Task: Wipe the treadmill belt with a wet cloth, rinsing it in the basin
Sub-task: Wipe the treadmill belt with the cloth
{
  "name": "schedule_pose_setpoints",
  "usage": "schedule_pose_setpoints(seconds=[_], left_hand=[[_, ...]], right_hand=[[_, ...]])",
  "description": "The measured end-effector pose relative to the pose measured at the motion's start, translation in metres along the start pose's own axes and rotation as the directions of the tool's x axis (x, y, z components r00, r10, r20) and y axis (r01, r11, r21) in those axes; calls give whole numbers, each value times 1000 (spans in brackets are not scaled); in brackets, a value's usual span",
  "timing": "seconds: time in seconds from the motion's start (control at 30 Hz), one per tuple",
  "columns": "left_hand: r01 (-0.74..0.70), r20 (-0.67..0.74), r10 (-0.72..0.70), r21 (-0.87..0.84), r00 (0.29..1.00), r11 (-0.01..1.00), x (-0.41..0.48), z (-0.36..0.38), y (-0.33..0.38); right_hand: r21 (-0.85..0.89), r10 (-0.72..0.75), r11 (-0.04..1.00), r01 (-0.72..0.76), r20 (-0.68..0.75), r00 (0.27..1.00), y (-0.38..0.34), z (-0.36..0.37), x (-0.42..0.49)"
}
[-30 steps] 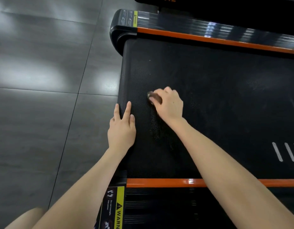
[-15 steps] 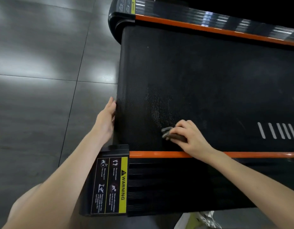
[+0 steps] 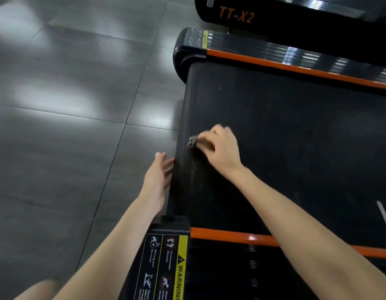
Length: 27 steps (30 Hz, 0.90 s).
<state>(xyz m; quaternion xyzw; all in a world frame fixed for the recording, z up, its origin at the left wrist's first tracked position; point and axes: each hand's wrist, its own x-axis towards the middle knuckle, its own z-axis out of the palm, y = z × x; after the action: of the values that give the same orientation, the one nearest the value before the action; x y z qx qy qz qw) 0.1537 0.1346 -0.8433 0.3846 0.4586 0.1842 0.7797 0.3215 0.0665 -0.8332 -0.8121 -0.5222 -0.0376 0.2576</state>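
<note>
The black treadmill belt (image 3: 296, 137) fills the right half of the view, framed by orange side strips. My right hand (image 3: 222, 148) grips a small dark grey cloth (image 3: 194, 141) and presses it on the belt near its rear left end. Only a bit of the cloth pokes out from under the fingers. My left hand (image 3: 158, 176) hangs with fingers spread beside the belt's rear edge, fingertips at or close to that edge, holding nothing. No basin is in view.
Grey tiled floor (image 3: 68, 126) lies left of the treadmill. A warning sticker (image 3: 166, 267) sits on the near rail's end cap. A second black machine marked TT-X2 (image 3: 236, 16) stands beyond the far orange rail (image 3: 296, 68).
My right hand moved the cloth from beside the near orange strip back up to the belt's middle. My left hand's fingers spread open at the belt's edge. The camera tilted upward.
</note>
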Motion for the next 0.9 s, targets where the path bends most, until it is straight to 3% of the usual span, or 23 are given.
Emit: schedule_pose_setpoints(seconds=[0.1, 0.17, 0.3, 0.37, 0.43, 0.53, 0.6, 0.7, 0.77, 0.83, 0.9], left_hand=[[-35, -79, 47, 156, 996, 987, 16, 20, 12], [-58, -81, 84, 285, 993, 957, 33, 32, 16], [-101, -62, 148, 480, 987, 871, 63, 53, 29], [-115, -39, 159, 522, 986, 845, 73, 63, 34], [-143, -28, 194, 576, 981, 805, 81, 70, 33], [-128, -58, 219, 655, 974, 745, 87, 74, 26], [-128, -74, 234, 662, 969, 738, 90, 74, 25], [-107, -98, 225, 655, 969, 748, 87, 74, 25], [-129, -92, 243, 643, 966, 755, 87, 75, 24], [-145, -87, 255, 629, 963, 764, 89, 74, 22], [-146, -97, 251, 596, 963, 790, 92, 71, 19]], right_hand=[[71, -309, 951, 301, 181, 934, -4, -18, -51], [62, -339, 941, 334, 208, 918, 18, -22, -41], [-87, -36, 996, 33, -24, 999, 75, -4, 42], [-124, 131, 982, -140, -73, 989, 92, 0, 71], [-138, 209, 965, -224, -113, 971, 92, 3, 78], [-71, 44, 996, -52, -112, 993, 71, -3, 50], [11, -147, 989, 147, 6, 989, 56, -9, 13], [35, -256, 967, 254, 80, 963, 70, -15, 15], [-72, -182, 981, 183, 12, 983, 96, -5, 60], [-143, 32, 989, -48, -113, 993, 122, 5, 115], [-123, 295, 942, -313, -146, 944, 136, 11, 153]])
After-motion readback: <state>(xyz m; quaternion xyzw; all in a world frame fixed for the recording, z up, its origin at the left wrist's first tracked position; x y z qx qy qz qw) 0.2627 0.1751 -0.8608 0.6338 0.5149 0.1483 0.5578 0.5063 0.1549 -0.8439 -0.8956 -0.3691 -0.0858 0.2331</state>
